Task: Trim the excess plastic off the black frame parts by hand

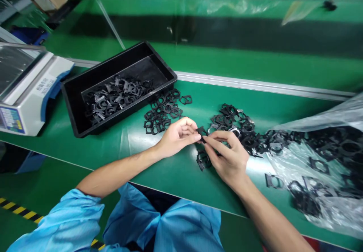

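Observation:
My left hand (177, 137) and my right hand (227, 157) meet over the green bench mat (176, 180), both pinching a small black plastic frame (202, 134) by its edges. Just below my right fingers lies a little clump of similar frames (203, 160). Beyond my hands are two loose heaps of these frames (163, 112) (235, 125). More frames fill the black plastic tray (113, 93) at the left. To the right, a clear plastic bag (320, 157) holds many more, with some spilling out.
A white and blue digital weighing scale (25, 89) stands at the left edge of the bench. A metal rail (255, 84) runs behind the work surface, with a lower green shelf beyond it. Light blue sleeves and a smock (161, 221) fill the bottom of the view.

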The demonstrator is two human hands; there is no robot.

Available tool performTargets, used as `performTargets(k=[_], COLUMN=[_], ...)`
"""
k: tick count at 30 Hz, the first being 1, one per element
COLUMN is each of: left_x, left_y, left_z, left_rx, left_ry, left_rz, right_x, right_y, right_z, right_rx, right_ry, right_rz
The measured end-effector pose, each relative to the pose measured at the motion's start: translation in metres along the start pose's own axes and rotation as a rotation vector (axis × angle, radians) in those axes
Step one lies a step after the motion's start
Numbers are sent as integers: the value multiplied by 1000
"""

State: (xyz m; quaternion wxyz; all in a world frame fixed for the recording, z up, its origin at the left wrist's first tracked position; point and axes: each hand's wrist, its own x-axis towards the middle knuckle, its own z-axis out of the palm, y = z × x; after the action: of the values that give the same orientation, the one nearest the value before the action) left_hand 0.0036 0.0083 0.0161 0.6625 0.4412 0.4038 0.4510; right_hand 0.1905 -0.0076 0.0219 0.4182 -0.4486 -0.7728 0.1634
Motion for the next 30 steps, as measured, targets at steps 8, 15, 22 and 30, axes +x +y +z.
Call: performTargets(k=[8, 15, 22, 30], left_x=[3, -1, -1, -2], left_y=[-1, -1, -6, -6], left_z=[-6, -4, -6, -5], left_rx=[8, 83, 156, 325], left_ry=[15, -38, -20, 34], left_rz=[26, 76, 107, 325], right_x=[4, 4, 4, 7], right_y=[-5, -3, -8, -4], right_z=[0, 1, 1, 3], right_rx=[240, 587, 644, 762], right_ry=[-3, -86, -77, -93], right_rz=[126, 525, 575, 664])
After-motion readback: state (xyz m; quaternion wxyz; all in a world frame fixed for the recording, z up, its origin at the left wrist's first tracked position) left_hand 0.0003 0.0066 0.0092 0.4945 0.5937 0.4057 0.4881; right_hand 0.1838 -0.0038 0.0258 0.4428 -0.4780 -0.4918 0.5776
